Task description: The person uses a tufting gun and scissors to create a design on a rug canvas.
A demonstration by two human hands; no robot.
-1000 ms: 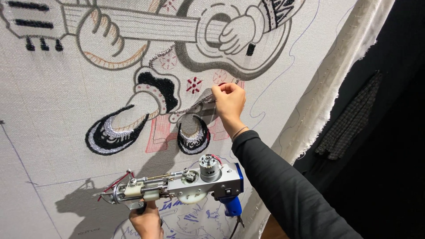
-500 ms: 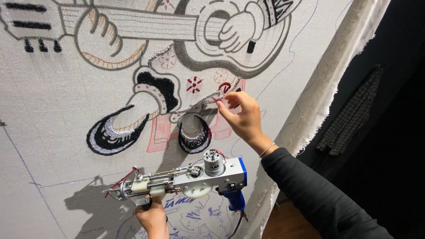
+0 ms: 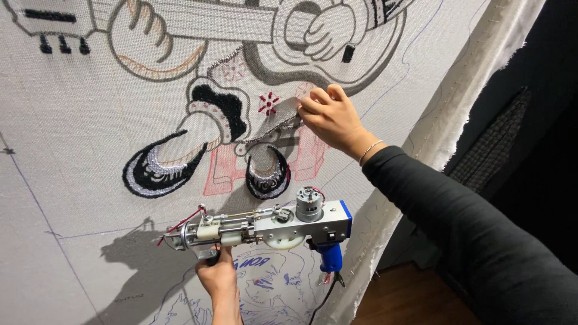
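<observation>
- Stretched grey tufting cloth fills most of the view, with a cartoon guitar player drawn on it; a dark room and wooden floor show at about 4 o'clock.
- Right hand, near the centre, has its fingers curled closed and pinching at the cloth beside a small red flower, which lies at its 9 o'clock.
- Left hand, at 6 o'clock, is closed around the front handle of a tufting gun.
- Tufting gun lies horizontal, needle end toward 9 o'clock, blue grip toward 3 o'clock, just below two black tufted shoes.
</observation>
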